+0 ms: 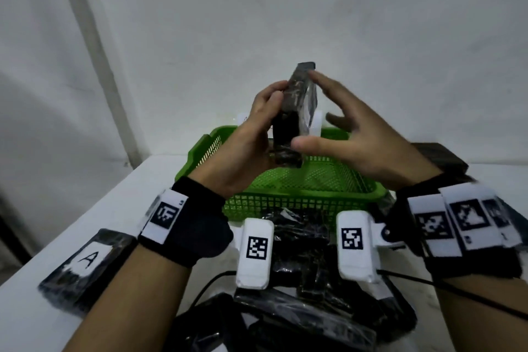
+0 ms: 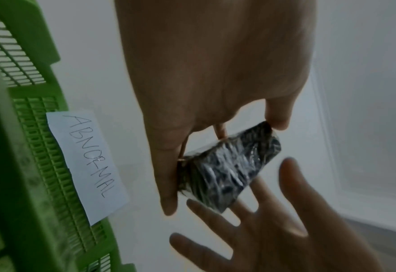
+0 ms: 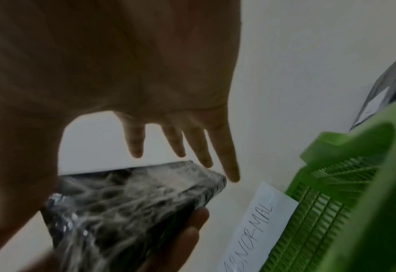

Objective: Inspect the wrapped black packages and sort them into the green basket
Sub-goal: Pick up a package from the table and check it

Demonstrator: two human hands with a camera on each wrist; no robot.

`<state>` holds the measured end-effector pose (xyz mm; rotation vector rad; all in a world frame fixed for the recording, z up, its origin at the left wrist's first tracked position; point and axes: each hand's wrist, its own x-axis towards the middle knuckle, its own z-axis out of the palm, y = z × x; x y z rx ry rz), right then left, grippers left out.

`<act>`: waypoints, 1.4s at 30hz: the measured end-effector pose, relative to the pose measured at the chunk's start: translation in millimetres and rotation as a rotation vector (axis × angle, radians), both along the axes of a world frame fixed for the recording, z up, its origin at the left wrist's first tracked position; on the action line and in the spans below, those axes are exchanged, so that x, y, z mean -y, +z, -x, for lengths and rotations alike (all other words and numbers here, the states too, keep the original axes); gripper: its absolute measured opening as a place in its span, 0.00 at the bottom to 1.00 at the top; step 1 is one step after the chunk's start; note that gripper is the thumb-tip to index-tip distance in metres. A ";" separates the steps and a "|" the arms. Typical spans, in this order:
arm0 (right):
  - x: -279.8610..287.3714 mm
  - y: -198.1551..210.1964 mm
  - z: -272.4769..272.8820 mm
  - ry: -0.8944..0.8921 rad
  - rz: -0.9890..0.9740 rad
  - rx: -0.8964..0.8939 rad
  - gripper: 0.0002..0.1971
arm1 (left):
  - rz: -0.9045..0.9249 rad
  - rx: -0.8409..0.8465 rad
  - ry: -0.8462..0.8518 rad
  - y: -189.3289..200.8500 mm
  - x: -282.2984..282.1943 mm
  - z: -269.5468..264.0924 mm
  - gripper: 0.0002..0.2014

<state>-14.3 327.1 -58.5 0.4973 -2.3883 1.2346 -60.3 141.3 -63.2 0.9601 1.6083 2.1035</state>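
A black package point(image 1: 297, 111) wrapped in clear film stands upright in the air above the green basket point(image 1: 300, 197). My left hand point(image 1: 265, 111) grips it by its edges, thumb on the near side; the left wrist view shows the same package point(image 2: 229, 171) pinched between thumb and fingers. To its right, my right hand point(image 1: 351, 128) is spread with straight fingers. Its fingertips reach the package's upper edge point(image 3: 127, 206) and the thumb sits near the lower end, gripping nothing. I see no packages inside the basket.
A paper label reading ABNORMAL point(image 2: 87, 162) hangs on the basket's far wall. A black package marked A point(image 1: 88, 263) lies at the left of the white table. Several wrapped black packages point(image 1: 300, 266) are piled at the front, and another point(image 1: 440, 157) lies beyond the basket's right side.
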 end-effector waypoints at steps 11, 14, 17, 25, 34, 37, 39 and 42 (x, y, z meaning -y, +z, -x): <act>16.1 -19.6 13.2 0.034 0.075 -0.152 0.33 | 0.082 0.111 0.091 -4.6 0.4 7.9 0.36; 11.6 -14.9 9.6 0.179 0.213 0.018 0.44 | 0.143 0.083 0.106 -4.1 6.9 12.1 0.39; 11.2 -6.6 7.1 0.008 0.483 0.184 0.52 | 0.159 0.006 0.058 -6.8 8.4 12.6 0.44; 13.9 -6.4 10.5 -0.142 0.596 0.038 0.42 | 0.313 -0.254 -0.005 -11.4 6.1 7.8 0.38; 6.3 6.3 -5.7 0.107 0.587 0.160 0.36 | 0.384 -0.469 0.250 -10.3 12.5 13.3 0.39; 6.5 16.2 -14.6 0.212 0.798 0.246 0.31 | 0.373 -0.558 0.311 -11.5 13.8 17.9 0.41; 8.7 17.5 -16.7 0.263 0.816 0.262 0.31 | 0.385 -0.606 0.362 -14.0 14.9 22.6 0.41; 15.7 16.2 -14.9 0.275 0.837 0.272 0.26 | 0.426 -0.687 0.443 -18.7 16.5 27.2 0.43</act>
